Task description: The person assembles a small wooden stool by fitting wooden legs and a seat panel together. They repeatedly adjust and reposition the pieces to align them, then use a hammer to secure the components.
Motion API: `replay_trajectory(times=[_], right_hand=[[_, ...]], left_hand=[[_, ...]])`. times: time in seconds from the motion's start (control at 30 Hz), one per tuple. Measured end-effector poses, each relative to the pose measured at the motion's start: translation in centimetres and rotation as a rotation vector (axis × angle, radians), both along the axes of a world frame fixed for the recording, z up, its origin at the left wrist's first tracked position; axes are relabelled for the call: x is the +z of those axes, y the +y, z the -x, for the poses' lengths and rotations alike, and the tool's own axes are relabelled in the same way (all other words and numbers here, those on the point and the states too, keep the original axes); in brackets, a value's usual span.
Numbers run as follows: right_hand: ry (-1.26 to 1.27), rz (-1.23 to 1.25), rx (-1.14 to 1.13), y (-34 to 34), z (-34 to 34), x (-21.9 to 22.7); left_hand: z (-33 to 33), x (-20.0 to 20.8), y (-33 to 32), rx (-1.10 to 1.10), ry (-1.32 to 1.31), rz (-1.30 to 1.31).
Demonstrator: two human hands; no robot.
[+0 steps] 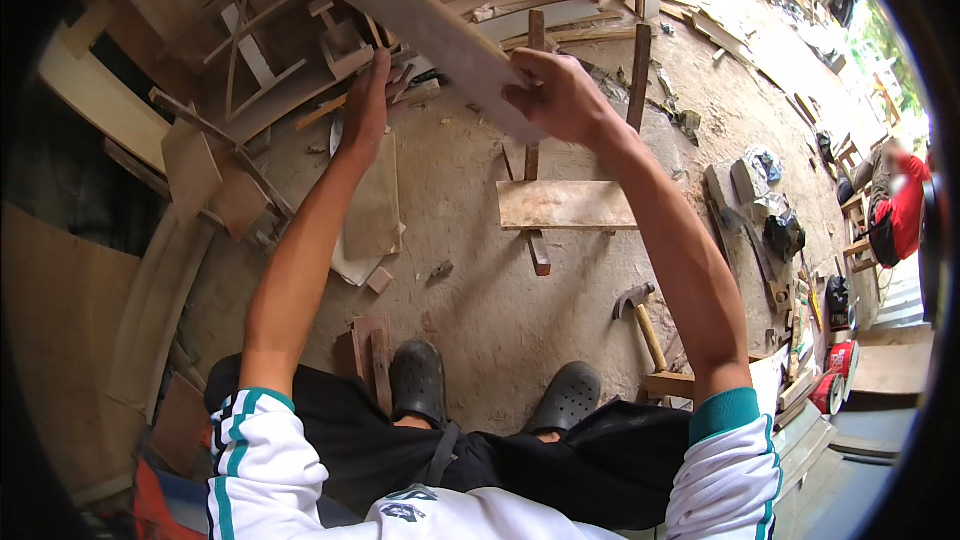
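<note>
In front of me a long, flat wooden board is raised off the ground and tilted, its upper end running out past the top of the view. My right hand grips its near end, fingers wrapped over the edge. To the left of the board, my left hand is held up with straight fingers and nothing in it; a gap seems to separate it from the board. Below the right hand a shorter plank lies across wooden pieces on the ground. A claw hammer rests by my right foot.
Wooden frames and cabinet parts crowd the far left. A flat panel lies on the dirt floor. Stone blocks and scrap wood line the right side, where another person in red sits farther off.
</note>
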State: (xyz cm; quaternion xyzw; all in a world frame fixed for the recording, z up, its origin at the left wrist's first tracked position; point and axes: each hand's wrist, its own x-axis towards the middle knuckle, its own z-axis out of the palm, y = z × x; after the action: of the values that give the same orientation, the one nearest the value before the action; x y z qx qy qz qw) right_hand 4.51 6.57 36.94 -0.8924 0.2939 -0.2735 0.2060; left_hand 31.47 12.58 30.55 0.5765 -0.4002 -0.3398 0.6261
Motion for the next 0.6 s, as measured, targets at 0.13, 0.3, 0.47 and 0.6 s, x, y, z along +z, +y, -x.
replay_trajectory(times=[0.13, 0.3, 0.47, 0.6], right_hand=[[-0.002, 0.648, 0.109, -0.8, 2.4, -3.2], [0.003, 0.777, 0.174, -0.6, 4.7, -6.9], [-0.081, 0.42, 0.127, 1.9, 4.2, -7.8], [-0.242, 0.422, 0.181, 4.7, -2.2, -6.1]], left_hand=[[7.5, 5.1, 1.4, -0.115, 0.286, 0.183], [9.9, 0.8, 0.5, 0.04, 0.541, 0.349], [11.4, -1.4, 3.0, 0.051, 0.425, 0.42], [11.2, -1.9, 6.3, 0.222, 0.374, 0.325]])
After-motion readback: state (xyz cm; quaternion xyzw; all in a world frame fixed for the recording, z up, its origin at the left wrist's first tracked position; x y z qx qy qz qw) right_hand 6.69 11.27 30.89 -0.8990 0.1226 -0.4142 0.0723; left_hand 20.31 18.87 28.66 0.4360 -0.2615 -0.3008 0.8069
